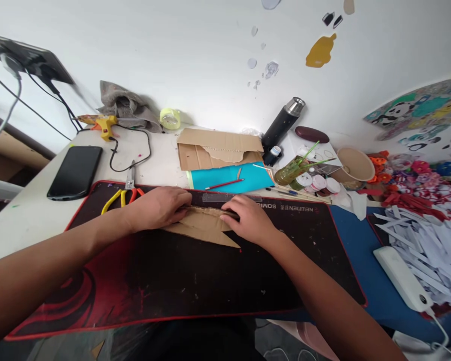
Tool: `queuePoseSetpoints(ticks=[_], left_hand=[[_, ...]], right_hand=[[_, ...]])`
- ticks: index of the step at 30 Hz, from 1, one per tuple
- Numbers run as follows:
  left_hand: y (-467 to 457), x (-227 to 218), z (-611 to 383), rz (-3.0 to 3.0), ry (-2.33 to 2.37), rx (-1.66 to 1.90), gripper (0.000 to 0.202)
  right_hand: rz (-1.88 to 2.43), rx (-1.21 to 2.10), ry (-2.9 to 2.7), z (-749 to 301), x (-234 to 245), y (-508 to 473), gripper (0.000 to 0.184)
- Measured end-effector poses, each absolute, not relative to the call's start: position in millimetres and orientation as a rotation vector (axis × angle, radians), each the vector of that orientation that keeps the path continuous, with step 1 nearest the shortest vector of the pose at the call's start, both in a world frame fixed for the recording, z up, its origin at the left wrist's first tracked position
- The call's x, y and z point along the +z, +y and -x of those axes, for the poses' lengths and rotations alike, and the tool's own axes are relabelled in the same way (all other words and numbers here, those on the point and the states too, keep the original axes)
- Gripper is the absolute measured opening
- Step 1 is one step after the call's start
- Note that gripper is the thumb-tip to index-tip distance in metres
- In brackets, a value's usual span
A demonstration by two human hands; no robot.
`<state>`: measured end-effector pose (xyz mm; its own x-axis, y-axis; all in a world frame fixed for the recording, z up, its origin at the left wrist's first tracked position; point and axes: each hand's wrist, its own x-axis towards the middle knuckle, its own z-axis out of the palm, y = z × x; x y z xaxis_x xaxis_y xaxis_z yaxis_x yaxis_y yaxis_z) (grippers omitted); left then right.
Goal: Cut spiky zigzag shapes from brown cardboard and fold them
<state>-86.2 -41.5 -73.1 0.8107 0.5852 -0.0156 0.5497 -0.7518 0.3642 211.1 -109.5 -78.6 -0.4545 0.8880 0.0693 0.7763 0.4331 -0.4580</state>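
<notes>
Both forearms come in from 6 o'clock over the black/red mat (165, 281) on the desk (30, 215). Left hand (158, 208) lies flat, fingers spread a bit, pressing the cardboard piece (205, 226) at its 9 o'clock end. Right hand (250, 218) presses the 3 o'clock end, fingers curled over the top edge; neither grips anything else. Cardboard sits mid-mat, toward 12 o'clock edge, pointed tip twd 4 o'clock. Just past it: clear ruler (220, 197), touching or not, can't tell. At 10 o'clock, yellow-handled pliers (116, 196), then phone (75, 171). At 12, teal sheet (229, 178) w/ red pencil (224, 184), cardboard stack (218, 148). At 1, black flask (283, 125).
</notes>
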Motion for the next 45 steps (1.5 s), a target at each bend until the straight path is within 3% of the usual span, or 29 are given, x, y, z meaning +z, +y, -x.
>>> queuePoseSetpoints(ticks=[9,15,19,22,25,33,42,45], left_hand=[[-51,-82,86,-2.727,0.770,0.229,0.013],[-53,-83,66,-2.698,0.685,0.254,0.023],[-61,-83,62,-2.820,0.679,0.203,0.016],[-68,-81,62,-2.934,0.666,0.178,0.016],[-72,-80,62,-3.031,0.625,0.206,0.018],[-75,-85,61,-3.102,0.554,0.260,0.013],[-66,-79,64,-2.848,0.503,0.225,0.030],[-70,-82,64,-2.891,0.472,0.216,0.022]], right_hand=[[1.468,0.165,-2.678,-185,-86,-113,0.017],[1.454,0.236,-2.647,-186,-83,-116,0.014],[1.414,0.443,-2.525,-191,-85,-119,0.006],[1.414,0.503,-2.483,-191,-86,-123,0.011],[1.436,0.447,-2.540,-187,-87,-125,0.005],[1.449,0.187,-2.653,-178,-91,-137,0.014],[1.404,0.160,-2.694,-175,-88,-140,0.015],[1.380,0.163,-2.694,-172,-88,-145,0.015]])
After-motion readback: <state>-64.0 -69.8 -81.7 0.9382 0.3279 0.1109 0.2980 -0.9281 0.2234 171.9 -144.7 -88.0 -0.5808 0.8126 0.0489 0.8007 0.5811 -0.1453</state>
